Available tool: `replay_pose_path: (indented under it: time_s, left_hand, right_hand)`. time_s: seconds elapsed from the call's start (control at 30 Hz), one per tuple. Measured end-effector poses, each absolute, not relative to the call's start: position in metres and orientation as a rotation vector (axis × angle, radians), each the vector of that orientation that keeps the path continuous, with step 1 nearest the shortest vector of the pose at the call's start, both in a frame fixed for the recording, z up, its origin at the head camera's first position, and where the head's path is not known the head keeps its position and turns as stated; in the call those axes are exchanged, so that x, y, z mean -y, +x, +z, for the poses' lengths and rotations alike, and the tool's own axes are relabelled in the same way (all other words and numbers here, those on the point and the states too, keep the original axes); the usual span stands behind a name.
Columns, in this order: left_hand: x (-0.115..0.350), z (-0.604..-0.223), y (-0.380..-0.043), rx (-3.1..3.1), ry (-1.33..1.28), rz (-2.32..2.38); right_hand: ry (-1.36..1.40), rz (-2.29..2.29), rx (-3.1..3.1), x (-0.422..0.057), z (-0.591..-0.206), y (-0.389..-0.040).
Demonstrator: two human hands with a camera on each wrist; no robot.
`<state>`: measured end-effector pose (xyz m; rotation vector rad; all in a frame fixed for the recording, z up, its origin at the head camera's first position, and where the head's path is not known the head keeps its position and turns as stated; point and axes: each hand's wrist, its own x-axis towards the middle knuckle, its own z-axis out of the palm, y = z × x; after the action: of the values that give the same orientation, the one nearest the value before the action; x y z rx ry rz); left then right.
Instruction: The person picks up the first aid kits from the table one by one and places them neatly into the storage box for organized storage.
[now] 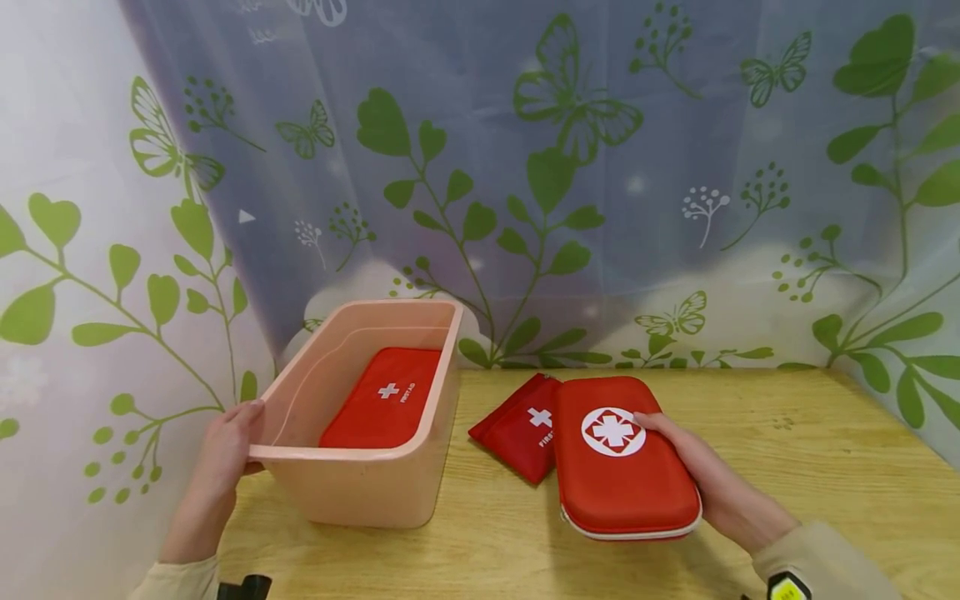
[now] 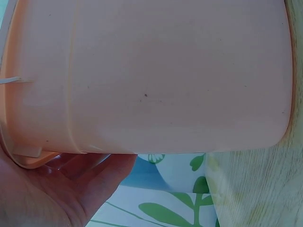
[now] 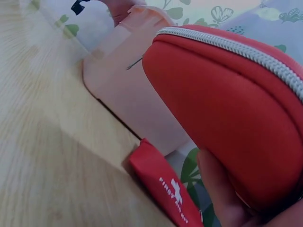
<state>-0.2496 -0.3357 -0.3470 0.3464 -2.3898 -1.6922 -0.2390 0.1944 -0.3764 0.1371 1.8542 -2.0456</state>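
My right hand point(image 1: 708, 479) grips a red zippered first aid case point(image 1: 630, 492) by its right side, thumb on top by the white cross emblem. In the right wrist view the case point(image 3: 222, 109) is raised off the table, its pale zipper along the upper edge. At the left, my left hand point(image 1: 221, 454) holds the rim of a pink plastic bin point(image 1: 360, 492) at its front left corner. Inside the bin lies a red first aid pouch point(image 1: 408, 383). A smaller red first aid pouch point(image 1: 517, 429) lies on the table, partly hidden behind the case.
The bin stands on a light wooden table point(image 1: 810, 425). Behind it hangs a curtain point(image 1: 480, 167) printed with green leaves and butterflies, continuing along the left side. Bin and small pouch sit close together, with a narrow strip of wood between them.
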Motion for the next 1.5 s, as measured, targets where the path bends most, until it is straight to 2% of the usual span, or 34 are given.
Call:
replay_pose_path:
  time_s: [1.5]
  left_hand:
    - [0.335,-0.347,-0.249,2.363,0.355,-1.723]
  right_hand:
    - [-0.080,-2.207,-1.836,-0.167,-0.309,-0.275]
